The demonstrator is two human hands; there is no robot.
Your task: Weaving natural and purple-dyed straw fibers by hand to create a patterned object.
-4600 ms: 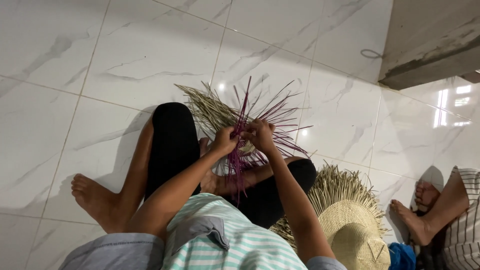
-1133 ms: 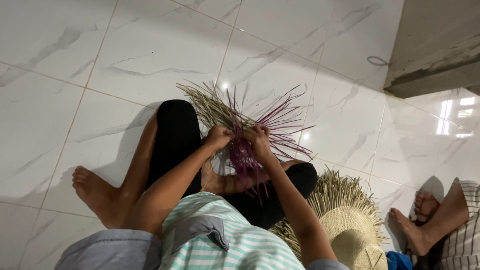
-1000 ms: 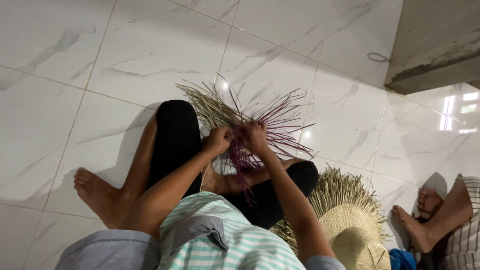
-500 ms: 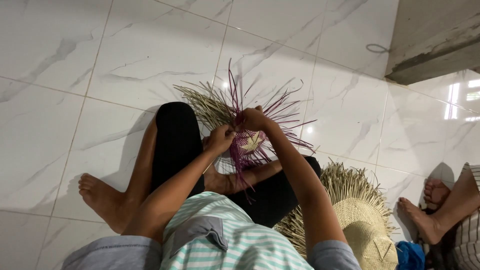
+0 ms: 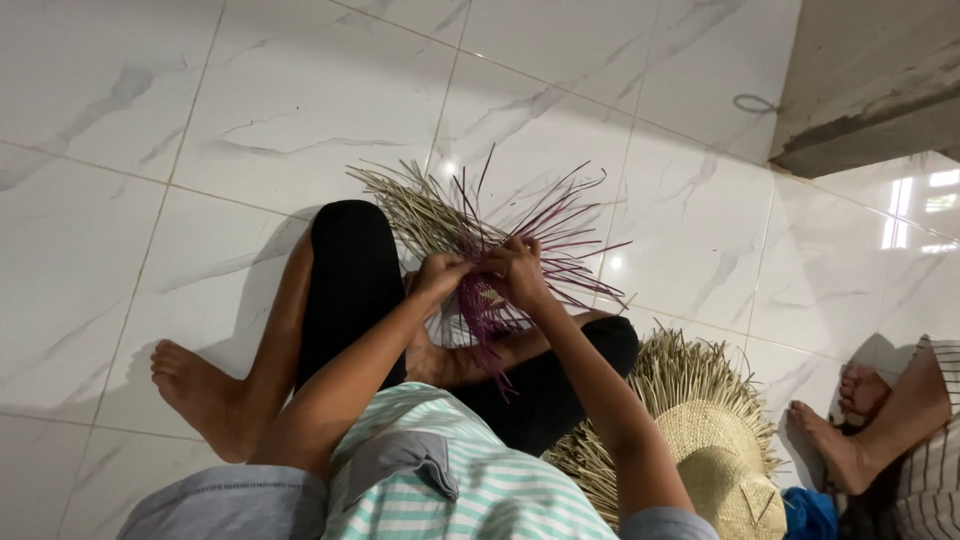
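Observation:
I sit cross-legged on a white tiled floor. My left hand [image 5: 437, 275] and my right hand [image 5: 515, 270] meet above my lap, both pinching a half-woven piece of purple straw [image 5: 483, 308]. Loose purple strands [image 5: 565, 225] fan up and to the right from it. Beneath them lies a fan of natural tan straw [image 5: 415, 210]. Exactly which strand each finger grips is hidden by the hands.
A woven straw hat [image 5: 715, 460] with a fringe of loose ends lies at my right knee. Another person's feet [image 5: 845, 420] and striped clothing are at the right edge. A grey concrete step [image 5: 870, 90] rises at the top right. A blue object [image 5: 810, 512] sits by the hat.
My right hand, raised high half a second ago, has come back down beside my left hand on the purple weave. The strands have shifted slightly.

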